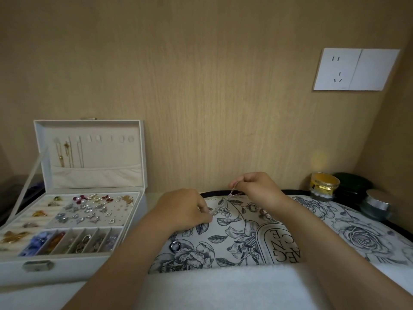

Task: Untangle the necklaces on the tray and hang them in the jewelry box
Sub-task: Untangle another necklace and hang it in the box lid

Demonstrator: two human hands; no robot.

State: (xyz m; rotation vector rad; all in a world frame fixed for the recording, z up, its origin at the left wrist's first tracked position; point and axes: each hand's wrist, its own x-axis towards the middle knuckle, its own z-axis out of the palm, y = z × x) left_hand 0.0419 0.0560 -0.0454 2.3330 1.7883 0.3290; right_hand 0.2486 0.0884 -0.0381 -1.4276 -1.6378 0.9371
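Necklace (231, 194) above floral tray (357, 231); wooden wall (201, 86)

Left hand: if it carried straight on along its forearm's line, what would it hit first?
Most likely the right hand, which pinches the same necklace just beyond the left hand over the tray. The right hand looks higher, so it might pass beneath.

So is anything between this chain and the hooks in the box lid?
Nothing visible. Left hand and right hand pinch the chain over the tray; the jewelry box stands open, its right-hand hooks bare.
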